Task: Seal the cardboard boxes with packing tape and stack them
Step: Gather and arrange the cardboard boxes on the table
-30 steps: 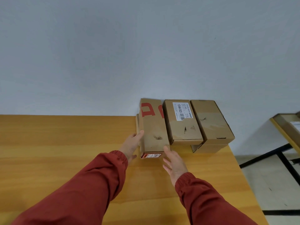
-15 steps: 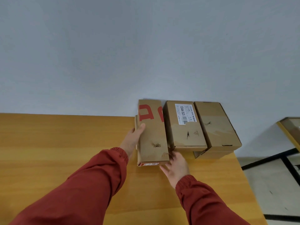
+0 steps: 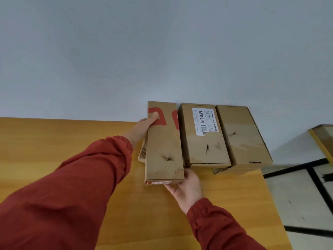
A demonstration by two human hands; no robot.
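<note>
Left hand [image 3: 142, 128] grip: thumb on top, pinching the left edge of the red-printed box [image 3: 163, 150]. Box sits higher than a second ago, over a lower box [image 3: 142, 155] on the bench [image 3: 54, 138]. Right hand [image 3: 187, 188] grip cups its near corner. Looks like stacking, nearly seated.

Orange wooden table [image 3: 72, 145], stacked cardboard boxes [image 3: 205, 147] in a row at its far right corner.
</note>
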